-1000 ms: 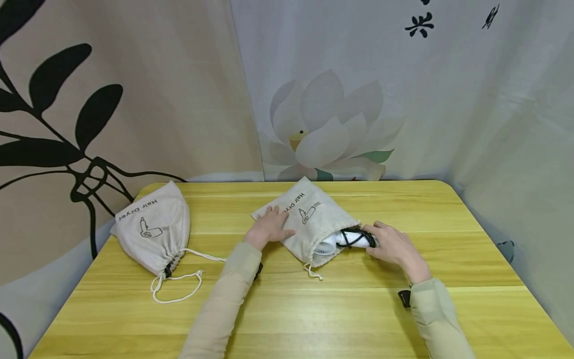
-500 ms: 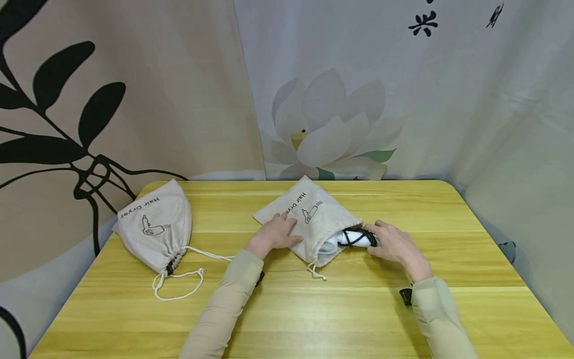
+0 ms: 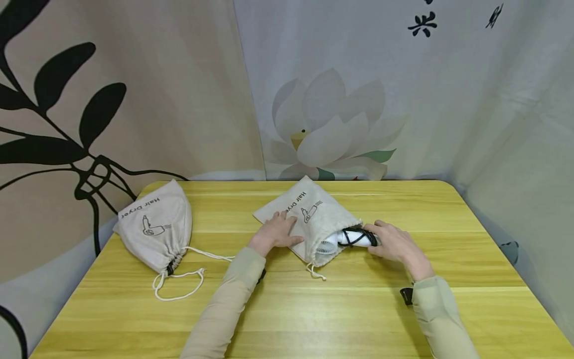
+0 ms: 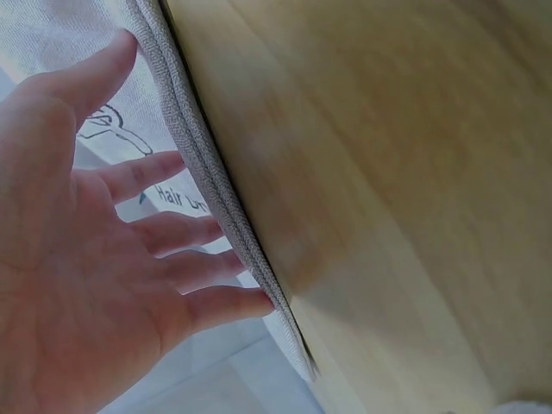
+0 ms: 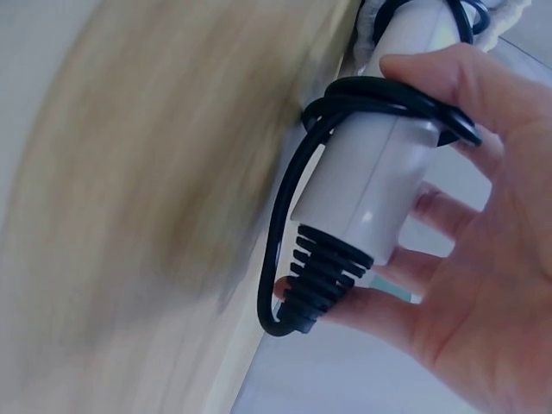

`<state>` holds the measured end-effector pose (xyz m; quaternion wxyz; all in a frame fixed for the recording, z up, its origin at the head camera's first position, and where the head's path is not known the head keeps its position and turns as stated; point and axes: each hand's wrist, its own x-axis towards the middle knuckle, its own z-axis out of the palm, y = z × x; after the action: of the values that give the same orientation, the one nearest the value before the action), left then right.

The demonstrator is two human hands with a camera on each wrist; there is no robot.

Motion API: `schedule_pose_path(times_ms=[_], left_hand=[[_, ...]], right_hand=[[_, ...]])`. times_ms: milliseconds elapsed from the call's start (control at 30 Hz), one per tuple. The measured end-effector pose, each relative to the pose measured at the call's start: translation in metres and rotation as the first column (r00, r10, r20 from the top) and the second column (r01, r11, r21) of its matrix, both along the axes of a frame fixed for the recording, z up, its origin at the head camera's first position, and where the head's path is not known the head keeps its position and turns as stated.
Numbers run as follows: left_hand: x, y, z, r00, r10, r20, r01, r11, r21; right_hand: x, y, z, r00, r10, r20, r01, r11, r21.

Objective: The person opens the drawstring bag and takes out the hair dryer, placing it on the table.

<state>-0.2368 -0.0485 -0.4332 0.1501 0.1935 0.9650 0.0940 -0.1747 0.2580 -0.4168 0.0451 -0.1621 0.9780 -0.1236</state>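
A white hair dryer lies partly inside a cream drawstring bag printed with "Hair Dryer". Its handle, wrapped in black cord, sticks out of the bag's mouth; the round grille end shows just within the opening. My right hand grips the handle's end, and in the right wrist view the thumb and fingers go round the white handle and its ribbed black cord sleeve. Spread and nearly straight, the fingers of my left hand rest on the bag's near left side, along its seam.
To the left lies a second "Hair Dryer" bag, drawn in at the neck, with white cords trailing over the wooden table. Behind the table hangs a printed curtain.
My left hand has shifted slightly to the right along the bag. The view has moved a little; bag and hair dryer otherwise look much the same, with the right hand still gripping the handle.
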Motion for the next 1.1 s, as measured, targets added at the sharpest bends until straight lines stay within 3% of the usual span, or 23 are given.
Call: schedule_pose_path(times_ms=[1100], left_hand=[[-0.015,-0.002,-0.003,1.0,0.017,-0.014,-0.016,1.0,0.013]], right_hand=[[0.003,0.014,0.003,0.996,0.086,-0.007,-0.086,0.996,-0.022]])
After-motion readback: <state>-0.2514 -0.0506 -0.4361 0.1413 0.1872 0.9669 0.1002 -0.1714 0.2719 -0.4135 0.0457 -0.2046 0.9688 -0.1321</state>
